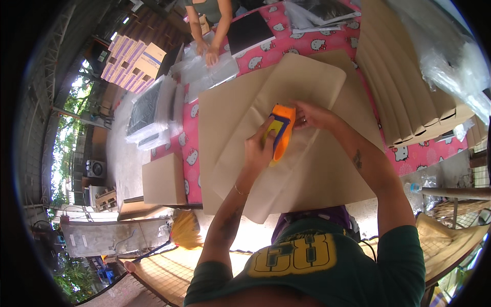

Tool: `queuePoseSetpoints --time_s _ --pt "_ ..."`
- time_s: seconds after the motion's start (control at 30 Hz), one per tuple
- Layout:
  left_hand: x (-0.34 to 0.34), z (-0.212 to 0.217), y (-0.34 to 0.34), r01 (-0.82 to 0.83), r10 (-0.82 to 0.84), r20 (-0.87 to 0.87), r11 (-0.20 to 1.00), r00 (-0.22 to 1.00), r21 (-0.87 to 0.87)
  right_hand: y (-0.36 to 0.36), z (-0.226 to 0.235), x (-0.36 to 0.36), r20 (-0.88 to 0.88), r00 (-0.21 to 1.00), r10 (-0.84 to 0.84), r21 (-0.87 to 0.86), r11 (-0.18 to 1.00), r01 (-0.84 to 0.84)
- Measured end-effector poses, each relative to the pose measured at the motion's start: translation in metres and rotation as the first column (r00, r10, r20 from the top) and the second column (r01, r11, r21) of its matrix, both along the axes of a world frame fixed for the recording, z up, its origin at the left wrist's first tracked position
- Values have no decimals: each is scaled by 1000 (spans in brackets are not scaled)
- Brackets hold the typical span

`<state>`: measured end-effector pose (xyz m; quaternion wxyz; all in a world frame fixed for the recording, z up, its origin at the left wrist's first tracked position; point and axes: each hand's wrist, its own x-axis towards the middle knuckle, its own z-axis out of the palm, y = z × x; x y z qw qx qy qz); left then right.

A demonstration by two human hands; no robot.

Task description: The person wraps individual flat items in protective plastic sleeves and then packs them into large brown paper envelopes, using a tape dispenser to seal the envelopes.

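An orange, yellow and blue tape dispenser [284, 138] is in the grip of my left hand [260, 147], its fingers wrapped round the side. My right hand [313, 115] is at the dispenser's upper end, fingers curled in close beside it. What those fingertips pinch, if anything, is too small to make out. Under both hands lies a folded brown cardboard piece [312, 77] with rounded corners, set at a slant. It rests on a wider flat cardboard sheet [353, 174].
A pink patterned cloth [192, 138] covers the table. Stacked cardboard pieces [399, 87] and clear plastic [450, 66] stand at right. Plastic-wrapped packs [153, 110] and a cardboard box [163, 179] are at left. Across the table, another person's hands [208, 52] touch clear plastic sheets.
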<state>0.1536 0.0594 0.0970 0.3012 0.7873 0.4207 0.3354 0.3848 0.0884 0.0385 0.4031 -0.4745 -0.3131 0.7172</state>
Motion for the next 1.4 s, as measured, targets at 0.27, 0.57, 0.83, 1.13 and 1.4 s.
queuePoseSetpoints --time_s 0.27,0.57,0.83,1.13,1.4 --pt "8 8 1 1 -5 -75 999 997 -44 15 -7 13 -81 993 83 -75 993 -89" --pt "8 4 13 112 -110 -24 986 994 127 30 -4 13 334 939 82 96 988 -120" --pt "79 46 55 104 -199 -454 969 869 -225 26 -17 43 863 84 -497 502 831 -240" --pt "111 16 93 123 -226 -532 967 816 -222 19 -9 77 813 309 -493 527 849 -32" --pt "124 34 116 189 -425 -724 902 544 -388 -11 -34 46 766 547 -336 532 809 -248"
